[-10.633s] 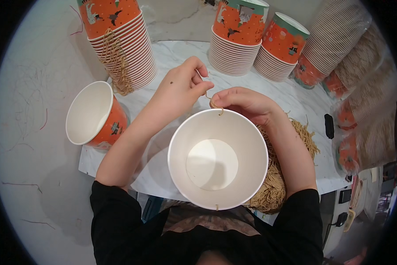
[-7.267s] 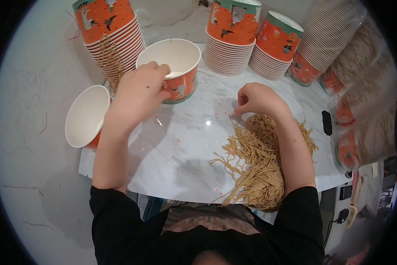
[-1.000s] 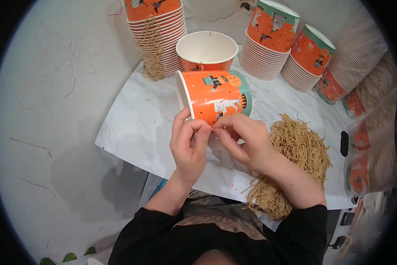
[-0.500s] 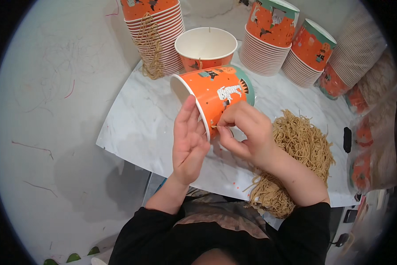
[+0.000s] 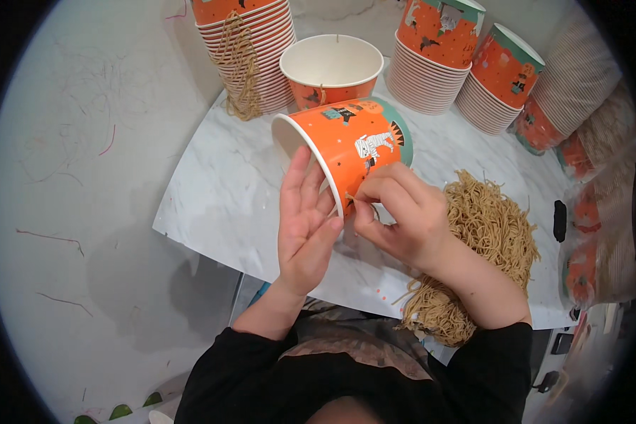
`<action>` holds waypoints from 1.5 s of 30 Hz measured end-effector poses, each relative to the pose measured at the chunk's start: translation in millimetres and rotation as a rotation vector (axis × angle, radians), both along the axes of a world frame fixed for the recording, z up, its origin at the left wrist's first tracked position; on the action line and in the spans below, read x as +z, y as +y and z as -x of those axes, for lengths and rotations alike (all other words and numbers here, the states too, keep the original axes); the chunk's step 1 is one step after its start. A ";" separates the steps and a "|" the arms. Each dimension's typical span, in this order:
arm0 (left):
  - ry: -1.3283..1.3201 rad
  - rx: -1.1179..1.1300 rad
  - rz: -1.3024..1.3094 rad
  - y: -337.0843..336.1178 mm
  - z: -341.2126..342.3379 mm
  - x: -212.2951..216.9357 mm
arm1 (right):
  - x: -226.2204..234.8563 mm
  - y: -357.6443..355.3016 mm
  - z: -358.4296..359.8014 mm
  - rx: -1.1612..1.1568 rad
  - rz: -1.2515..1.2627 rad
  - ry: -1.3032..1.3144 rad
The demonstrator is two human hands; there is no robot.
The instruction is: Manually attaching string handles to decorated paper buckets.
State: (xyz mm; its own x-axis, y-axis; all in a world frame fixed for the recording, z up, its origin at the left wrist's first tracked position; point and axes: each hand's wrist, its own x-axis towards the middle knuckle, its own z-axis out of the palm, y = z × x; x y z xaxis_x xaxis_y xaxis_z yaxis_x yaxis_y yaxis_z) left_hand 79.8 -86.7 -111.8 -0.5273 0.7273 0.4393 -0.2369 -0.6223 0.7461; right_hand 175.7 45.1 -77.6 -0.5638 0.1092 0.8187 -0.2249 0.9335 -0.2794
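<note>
An orange and green paper bucket (image 5: 342, 145) with cartoon figures lies on its side above the table, its white mouth toward the left. My left hand (image 5: 305, 230) holds it by the rim, fingers reaching inside the mouth and thumb outside near the lower edge. At the bucket's side, just in from the rim, my right hand (image 5: 406, 219) pinches a short tan cord (image 5: 349, 198) between thumb and fingertips. Behind it stands a second bucket (image 5: 331, 63), upright, with bits of cord at its rim and front. A heap of tan cords (image 5: 493, 226) lies beside my right forearm.
A tall nested stack of buckets (image 5: 279, 74) rises at the back left, a looped cord strip (image 5: 241, 71) hanging on it. Two more stacks (image 5: 424, 78) stand behind. Bagged buckets (image 5: 572, 78) line the right side. The marbled table (image 5: 212, 201) has a curved left edge.
Both hands and the bucket hold nearly the same pose. My right fingertips have shifted slightly right along the cord, and the left thumb now presses closer at the rim.
</note>
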 end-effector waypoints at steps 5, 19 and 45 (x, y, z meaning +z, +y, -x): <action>-0.237 -0.088 0.060 -0.3 1.3 2.8 | 0.3 -0.5 -1.2 -0.010 -0.003 -0.021; -0.240 -0.146 0.164 -1.5 7.7 -9.0 | -2.5 1.1 0.3 -0.042 -0.016 -0.046; -0.224 0.260 0.080 0.2 3.2 -11.1 | 13.8 -6.9 -10.5 0.261 1.015 -0.430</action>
